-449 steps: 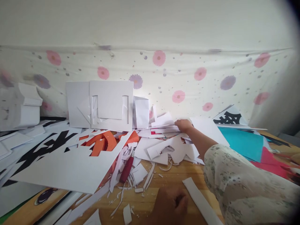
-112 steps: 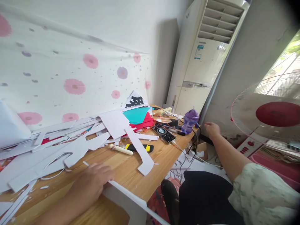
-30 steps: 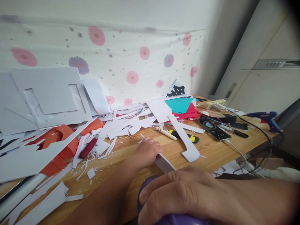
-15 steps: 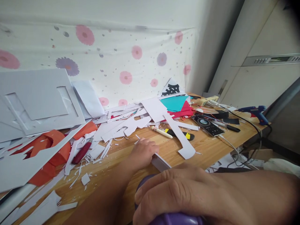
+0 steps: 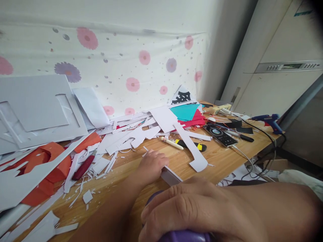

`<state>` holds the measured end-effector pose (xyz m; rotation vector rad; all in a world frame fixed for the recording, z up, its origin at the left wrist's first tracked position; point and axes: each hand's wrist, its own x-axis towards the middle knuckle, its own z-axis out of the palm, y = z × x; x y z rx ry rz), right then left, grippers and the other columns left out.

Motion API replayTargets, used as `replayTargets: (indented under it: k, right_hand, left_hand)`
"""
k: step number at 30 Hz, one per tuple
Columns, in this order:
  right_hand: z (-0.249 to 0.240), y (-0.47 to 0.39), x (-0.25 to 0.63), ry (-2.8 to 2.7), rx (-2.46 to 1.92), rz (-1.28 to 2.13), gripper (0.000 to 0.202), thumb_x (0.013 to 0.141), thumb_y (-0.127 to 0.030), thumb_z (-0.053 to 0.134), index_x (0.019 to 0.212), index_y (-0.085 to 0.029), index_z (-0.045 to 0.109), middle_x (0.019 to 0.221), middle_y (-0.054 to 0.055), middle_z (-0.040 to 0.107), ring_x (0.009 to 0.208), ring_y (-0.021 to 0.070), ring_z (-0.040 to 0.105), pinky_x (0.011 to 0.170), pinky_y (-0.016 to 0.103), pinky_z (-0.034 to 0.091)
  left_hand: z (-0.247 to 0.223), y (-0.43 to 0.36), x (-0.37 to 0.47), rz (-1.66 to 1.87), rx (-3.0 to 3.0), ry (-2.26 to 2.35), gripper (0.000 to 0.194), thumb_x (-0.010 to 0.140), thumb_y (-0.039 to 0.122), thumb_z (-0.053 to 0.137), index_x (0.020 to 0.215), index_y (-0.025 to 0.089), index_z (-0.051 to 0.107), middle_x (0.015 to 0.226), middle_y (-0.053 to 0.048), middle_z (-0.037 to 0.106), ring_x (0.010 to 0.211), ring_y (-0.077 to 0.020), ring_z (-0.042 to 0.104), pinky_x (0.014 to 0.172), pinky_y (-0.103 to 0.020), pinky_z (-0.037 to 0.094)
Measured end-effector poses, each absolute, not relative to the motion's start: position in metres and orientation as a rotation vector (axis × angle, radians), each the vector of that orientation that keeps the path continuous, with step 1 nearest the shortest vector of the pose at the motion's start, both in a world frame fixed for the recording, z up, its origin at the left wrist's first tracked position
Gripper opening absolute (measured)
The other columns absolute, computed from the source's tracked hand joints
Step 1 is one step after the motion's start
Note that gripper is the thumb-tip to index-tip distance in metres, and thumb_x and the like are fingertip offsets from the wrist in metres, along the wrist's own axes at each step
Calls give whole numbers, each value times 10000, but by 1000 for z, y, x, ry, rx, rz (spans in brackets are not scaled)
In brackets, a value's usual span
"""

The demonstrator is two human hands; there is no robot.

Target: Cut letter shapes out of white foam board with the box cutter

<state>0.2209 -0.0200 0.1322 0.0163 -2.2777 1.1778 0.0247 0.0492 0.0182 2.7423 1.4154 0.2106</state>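
Observation:
My left hand (image 5: 152, 165) is closed on a narrow white strip (image 5: 171, 176) that lies slantwise on the wooden table; one end shows beyond the fingers, the other runs toward my right hand. Large in the foreground, my right hand (image 5: 189, 208) is wrapped over a purple object (image 5: 185, 236), mostly hidden under the palm and cut off by the lower edge. Beyond the hands lie a cream pen (image 5: 172, 143), a yellow and black cutter (image 5: 202, 147) and a long white cutout (image 5: 189, 145) across the cutter.
White scraps and orange pieces (image 5: 54, 168) cover the left, with a dark red-handled knife (image 5: 83, 167). A large white board (image 5: 47, 101) leans at the back left. At the right are a phone (image 5: 220, 134), cables and a blue glue gun (image 5: 270, 122).
The view has turned slightly right, so the table and its objects sit a little further left. Both hands keep their holds.

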Motion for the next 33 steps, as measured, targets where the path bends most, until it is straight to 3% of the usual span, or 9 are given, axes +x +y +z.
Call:
replayTargets:
  k: [17, 33]
  right_hand:
    - [138, -11, 219, -2369, 133, 1175, 487, 889, -531, 388, 1187, -154, 468, 1183, 103, 600, 1127, 146, 549, 982, 225, 410]
    - [167, -1, 222, -2557, 261, 1496, 576, 861, -534, 457, 1245, -109, 400, 1300, 219, 492, 1227, 217, 462, 1029, 283, 354]
  left_hand:
    - [18, 50, 24, 203, 2737, 1409, 102, 775, 131, 536, 767, 210, 600, 797, -11, 620, 815, -193, 516, 700, -346, 302]
    - [20, 48, 25, 248, 2752, 1422, 94, 786, 150, 540, 731, 210, 587, 778, -5, 626, 785, -190, 521, 676, -346, 321]
